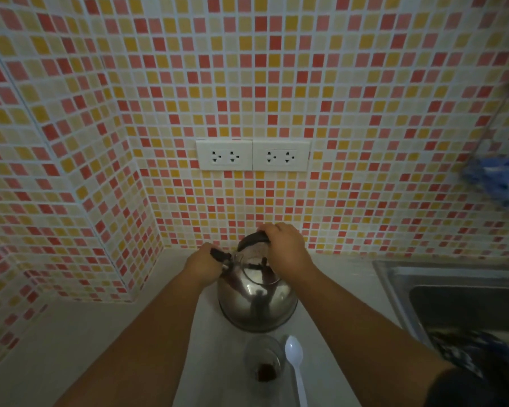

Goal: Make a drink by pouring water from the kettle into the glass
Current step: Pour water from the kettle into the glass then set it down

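Head view, looking down: kettle (257, 301) sits on the worktop (100, 348) at centre, glass (264, 358) just at its 6 o'clock with dark powder in the bottom. Steel body, probably heavy if full and slick, so I take the handle. Right hand (284, 245) curled closed over the black handle on top; left hand (203, 264) pinching the black knob at 10 o'clock.

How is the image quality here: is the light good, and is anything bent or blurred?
Head view: light is dim and the lower counter dark; the wide lens bows the tiled wall; the kettle mirrors the person and arms; the glass and spoon look soft, the right edge blurred.
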